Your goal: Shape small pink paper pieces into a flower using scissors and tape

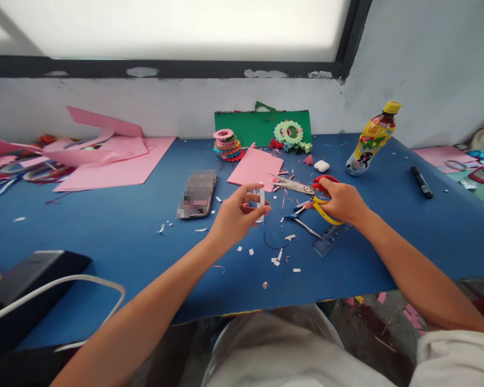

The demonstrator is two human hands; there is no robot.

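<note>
My left hand (236,215) pinches a small white paper piece (260,199) between thumb and fingers, held just above the blue table (105,236). My right hand (341,201) grips red-and-yellow scissors (302,188) by the handles, blades pointing left toward the paper piece. A pink paper sheet (255,167) lies just behind both hands. A clear ruler (331,238) and a compass (302,215) lie under and beside my right hand. Small white and pink scraps are scattered around.
A phone (197,194) lies left of my left hand. Large pink sheets (113,161) sit far left. Stacked paper rings (227,144), green card (262,126) and paper wreath (288,131) stand at the wall. Bottle (371,141), earbud case (321,165) and marker (421,181) are on the right.
</note>
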